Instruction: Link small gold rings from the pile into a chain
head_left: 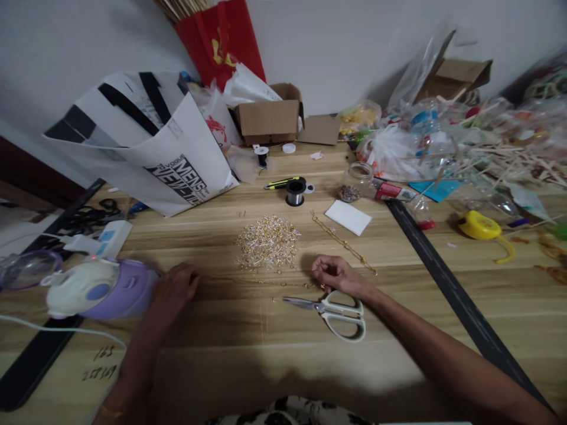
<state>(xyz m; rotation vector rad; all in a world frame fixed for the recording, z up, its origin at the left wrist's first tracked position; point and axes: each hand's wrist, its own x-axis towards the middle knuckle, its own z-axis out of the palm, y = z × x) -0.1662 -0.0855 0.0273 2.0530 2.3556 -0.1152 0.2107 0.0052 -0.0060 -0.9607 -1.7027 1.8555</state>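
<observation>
Resting on cluttered wooden table (pixel 221 360): left fingers (pixel 189 277) curled, hold unclear; right fingers (pixel 321 271) pinching chain (pixel 266 282).

Dim, soft light; edges warped and blurred.

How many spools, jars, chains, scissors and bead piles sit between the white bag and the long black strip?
Spools: 2
Jar: 1
Chains: 2
Scissors: 1
Bead pile: 1
Total: 7
</observation>
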